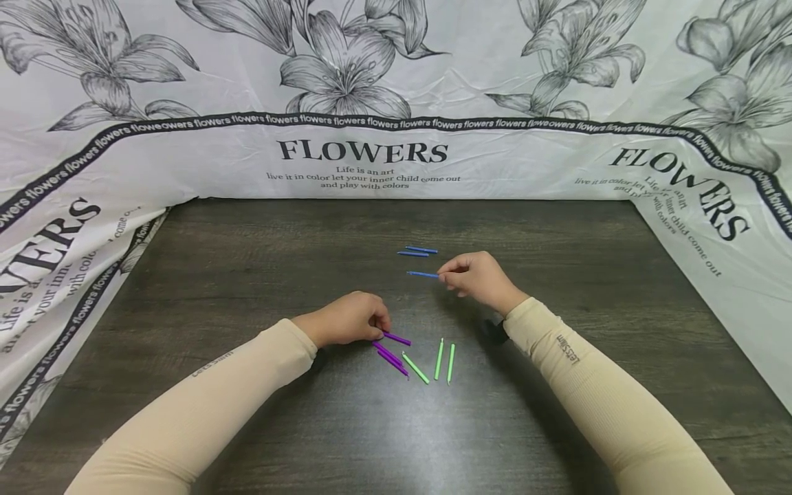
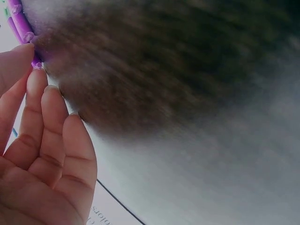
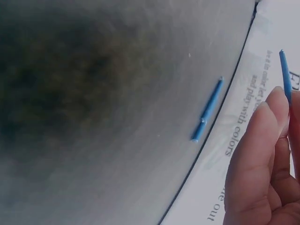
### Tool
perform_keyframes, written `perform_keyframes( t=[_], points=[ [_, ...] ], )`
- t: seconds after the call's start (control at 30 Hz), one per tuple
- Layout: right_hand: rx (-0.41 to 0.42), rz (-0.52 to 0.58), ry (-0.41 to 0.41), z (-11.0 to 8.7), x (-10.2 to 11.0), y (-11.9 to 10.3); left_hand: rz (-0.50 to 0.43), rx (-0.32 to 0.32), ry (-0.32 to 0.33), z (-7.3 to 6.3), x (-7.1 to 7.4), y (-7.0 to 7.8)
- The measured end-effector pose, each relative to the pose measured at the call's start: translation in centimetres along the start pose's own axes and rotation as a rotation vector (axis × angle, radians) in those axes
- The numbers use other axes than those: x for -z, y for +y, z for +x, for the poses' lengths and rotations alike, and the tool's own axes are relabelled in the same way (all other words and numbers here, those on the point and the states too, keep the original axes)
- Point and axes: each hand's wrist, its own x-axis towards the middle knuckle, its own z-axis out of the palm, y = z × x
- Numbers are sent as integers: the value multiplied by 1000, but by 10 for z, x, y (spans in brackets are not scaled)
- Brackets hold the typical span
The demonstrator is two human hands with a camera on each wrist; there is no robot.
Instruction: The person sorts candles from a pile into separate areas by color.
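My left hand [image 1: 349, 319] pinches one end of a thin purple candle [image 1: 399, 339] between thumb and fingertip, low over the table. Just below it lie two more purple candles [image 1: 392, 362], side by side and slanted. The left wrist view shows the wick end of a purple candle [image 2: 37, 62] at the fingertips. Farther off, my right hand [image 1: 481, 280] grips a blue candle [image 1: 422, 275] by its right end, the wick end pointing left. Two other blue candles [image 1: 413, 254] lie behind it, nearly parallel; they overlap in the right wrist view.
Three light green candles [image 1: 438, 359] lie on the dark wood-grain table [image 1: 260, 254], right of the purple ones; one slants, two stand nearly lengthwise. A white flower-printed cloth [image 1: 526, 165] hangs along the back and sides of the table.
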Motion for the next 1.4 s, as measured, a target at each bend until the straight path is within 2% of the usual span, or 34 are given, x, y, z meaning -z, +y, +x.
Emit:
perform_keyframes(
  t=[0.83, 1.4],
  points=[
    [-70, -25, -3, 48, 3, 1, -49, 12, -7, -2, 0, 0],
    [-99, -106, -26, 64, 3, -3, -40, 26, -20, 0, 0, -1]
  ],
)
